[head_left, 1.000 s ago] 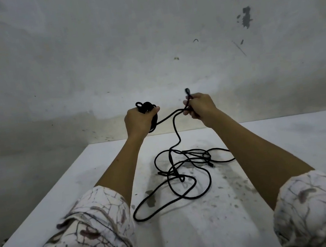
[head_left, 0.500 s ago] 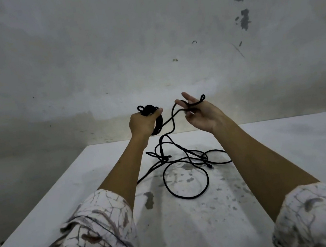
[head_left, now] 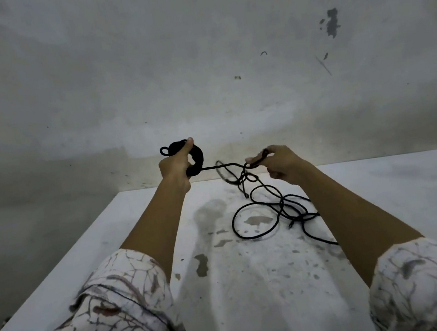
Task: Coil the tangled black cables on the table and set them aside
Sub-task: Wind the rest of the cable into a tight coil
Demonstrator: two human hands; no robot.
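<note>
Loose black cable (head_left: 263, 215) lies tangled on the table (head_left: 113, 264), center-right, near the right forearm. Looks light and limp, will snag at crossings. Right hand (head_left: 281, 163) pinches the strand; left hand (head_left: 175, 168) clenches the wound coil (head_left: 196, 158). Taut span runs left-right between the hands; best grip just past the knot.

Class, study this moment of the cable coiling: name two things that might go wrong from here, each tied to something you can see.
1. The loose cable between the right hand and the table crosses itself in several loops; pulling it toward the coil may tighten these into a knot.
2. The left hand grips the coil on one side only, thumb on top; a tug along the taut strand could loosen the turns.
</note>
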